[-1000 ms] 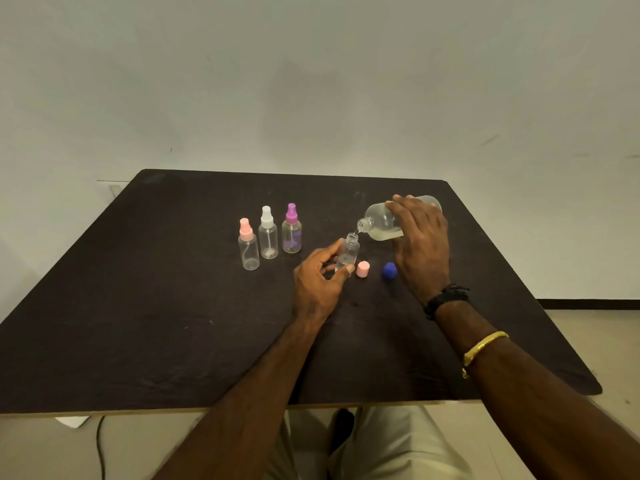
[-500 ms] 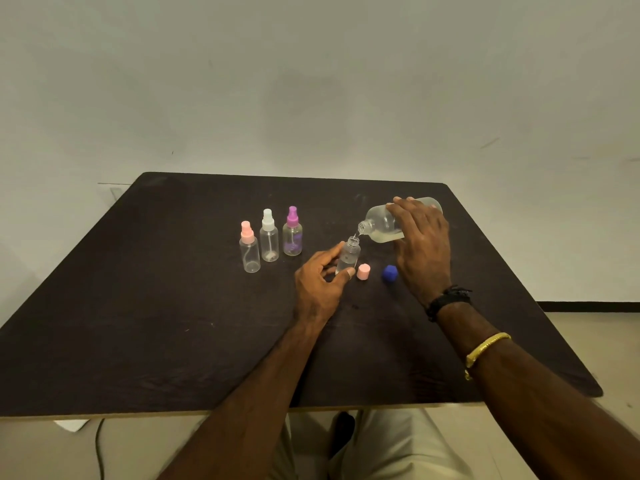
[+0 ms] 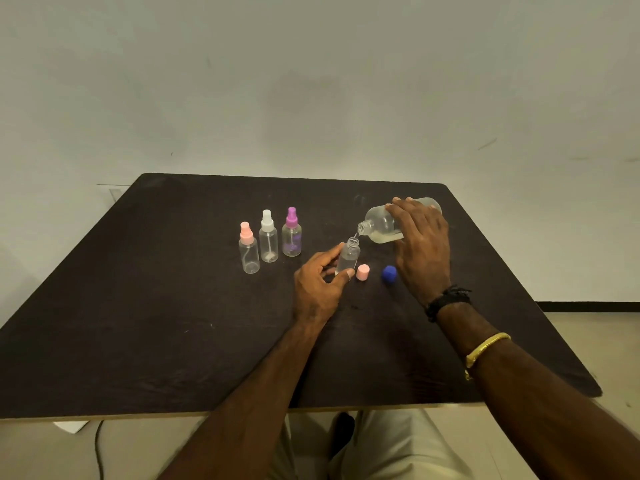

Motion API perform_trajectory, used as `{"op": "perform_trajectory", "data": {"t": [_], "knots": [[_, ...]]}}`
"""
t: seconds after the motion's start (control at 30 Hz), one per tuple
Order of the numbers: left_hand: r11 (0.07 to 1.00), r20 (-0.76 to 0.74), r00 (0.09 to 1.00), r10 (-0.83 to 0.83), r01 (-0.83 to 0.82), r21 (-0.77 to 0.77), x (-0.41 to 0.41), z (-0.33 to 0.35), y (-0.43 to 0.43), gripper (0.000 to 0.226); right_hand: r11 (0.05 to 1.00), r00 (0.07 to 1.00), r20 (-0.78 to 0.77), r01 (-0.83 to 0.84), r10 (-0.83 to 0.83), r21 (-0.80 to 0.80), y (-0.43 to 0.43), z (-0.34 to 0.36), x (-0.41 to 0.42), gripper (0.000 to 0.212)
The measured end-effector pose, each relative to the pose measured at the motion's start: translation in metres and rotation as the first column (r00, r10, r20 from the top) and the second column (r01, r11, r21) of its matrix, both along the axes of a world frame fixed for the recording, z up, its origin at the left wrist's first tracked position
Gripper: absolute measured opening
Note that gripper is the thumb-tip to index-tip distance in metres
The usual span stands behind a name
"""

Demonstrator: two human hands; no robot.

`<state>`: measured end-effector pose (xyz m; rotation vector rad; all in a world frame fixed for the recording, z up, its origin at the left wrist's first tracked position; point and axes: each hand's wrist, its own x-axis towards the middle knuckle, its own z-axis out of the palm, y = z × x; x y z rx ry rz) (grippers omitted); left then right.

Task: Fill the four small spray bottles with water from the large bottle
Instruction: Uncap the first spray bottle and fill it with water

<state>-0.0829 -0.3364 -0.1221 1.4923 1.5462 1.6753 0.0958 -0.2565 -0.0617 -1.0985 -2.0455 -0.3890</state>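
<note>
We record on the table (image 3: 138, 306): uncapped small bottle (image 3: 348, 256), upright at centre, left hand (image 3: 320, 285) curled round its base. Large bottle (image 3: 379, 225), tilted, neck at its mouth, gripped by right hand (image 3: 420, 244). Three capped spray bottles (image 3: 268, 241) far left; pink cap (image 3: 363, 273) and blue cap (image 3: 389, 273) just right.

The bench (image 3: 173, 323) top is dark, matt and faintly scuffed. The large bottle (image 3: 378, 225) looks like frosted plastic, the open spray bottle (image 3: 348, 258) like clear, smooth plastic. The pink cap (image 3: 363, 273) and blue cap (image 3: 389, 274) are opaque plastic. The bracelet (image 3: 486, 348) gleams like gold metal.
</note>
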Motion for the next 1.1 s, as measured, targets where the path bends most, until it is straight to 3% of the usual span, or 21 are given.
{"op": "perform_trajectory", "data": {"t": [0.87, 1.1], "knots": [[1.0, -0.005, 1.0, 0.008, -0.008, -0.001, 0.0, 0.002, -0.001, 0.055, 1.0, 1.0, 0.025, -0.01, 0.01, -0.001, 0.001, -0.005, -0.001, 0.074], [1.0, 0.04, 0.999, -0.006, 0.006, 0.01, 0.001, 0.003, -0.001, 0.055, 0.997, 0.998, -0.028, -0.051, 0.05, -0.05, -0.002, -0.012, -0.004, 0.069]]}}
